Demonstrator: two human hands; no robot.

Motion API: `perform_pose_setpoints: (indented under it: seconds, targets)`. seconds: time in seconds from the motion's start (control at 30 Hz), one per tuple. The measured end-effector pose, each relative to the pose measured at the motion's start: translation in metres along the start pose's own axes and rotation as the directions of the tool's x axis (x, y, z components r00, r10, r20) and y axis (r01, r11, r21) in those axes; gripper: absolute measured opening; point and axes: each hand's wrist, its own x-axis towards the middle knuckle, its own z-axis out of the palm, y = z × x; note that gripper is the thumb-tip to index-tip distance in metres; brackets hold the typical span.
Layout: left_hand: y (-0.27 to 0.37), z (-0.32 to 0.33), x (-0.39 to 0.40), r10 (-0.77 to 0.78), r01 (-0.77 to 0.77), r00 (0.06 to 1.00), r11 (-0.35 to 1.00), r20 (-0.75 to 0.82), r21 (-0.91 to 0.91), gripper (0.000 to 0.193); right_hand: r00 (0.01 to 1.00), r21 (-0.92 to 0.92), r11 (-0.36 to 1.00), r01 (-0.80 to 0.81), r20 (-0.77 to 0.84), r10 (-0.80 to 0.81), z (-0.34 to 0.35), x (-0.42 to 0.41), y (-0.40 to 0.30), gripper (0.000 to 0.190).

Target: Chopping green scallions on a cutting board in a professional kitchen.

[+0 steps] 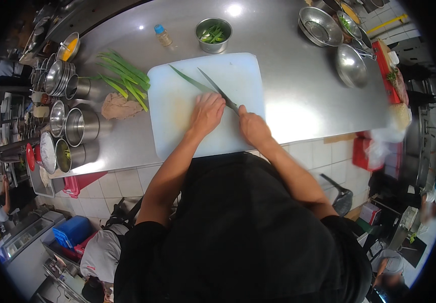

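On a white plastic cutting board (176, 132), my left hand (207, 113) presses a long green leafy stalk (191, 80), which points to the upper left. My right hand (255, 127) grips the handle of a kitchen knife (218, 89); the blade lies slantwise just right of the stalk, close to my left fingertips. A bunch of green stalks (125, 74) rests at the board's left edge, above a crumpled brown cloth (121, 106). Beyond the board stands a steel bowl (214, 46) holding cut green pieces (213, 34).
A blue-capped shaker bottle (163, 36) stands beyond the board. Steel pots (82, 127) and stacked bowls (56, 77) line the steel table's (316, 110) left side. More steel bowls (320, 28) sit at the back right. A person in a grey shirt (103, 252) is behind, lower left.
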Motion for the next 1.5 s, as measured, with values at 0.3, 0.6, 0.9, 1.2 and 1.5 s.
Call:
perform_pose_setpoints:
  seconds: [0.3, 0.6, 0.9, 1.2, 1.5]
  targets:
    - [-0.042, -0.025, 0.011, -0.048, 0.049, 0.999, 0.996, -0.022, 0.071, 0.009, 1.000, -0.079, 0.997, 0.015, 0.019, -0.014, -0.024, -0.010, -0.019, 0.019]
    - [-0.044, -0.023, 0.011, -0.028, 0.027, 1.000, 0.990, 0.006, 0.139, 0.007, 0.988, -0.095, 0.989, -0.110, 0.094, 0.119, -0.035, -0.048, -0.032, 0.024]
    - [-0.041, -0.027, 0.015, 0.018, -0.020, 1.000, 0.995, 0.014, 0.099, 0.009, 0.997, 0.072, 0.994, -0.082, 0.019, 0.080, -0.019, 0.009, -0.039, 0.028]
    - [-0.039, -0.028, 0.017, 0.028, -0.032, 0.999, 0.992, 0.033, 0.119, 0.012, 0.995, 0.046, 0.994, -0.096, 0.033, 0.094, 0.007, -0.017, -0.032, 0.031]
    - [-0.026, -0.024, 0.002, -0.012, 0.005, 0.996, 0.997, 0.086, 0.083, 0.010, 1.000, -0.047, 0.999, 0.012, -0.014, -0.013, 0.012, -0.008, -0.005, 0.023]
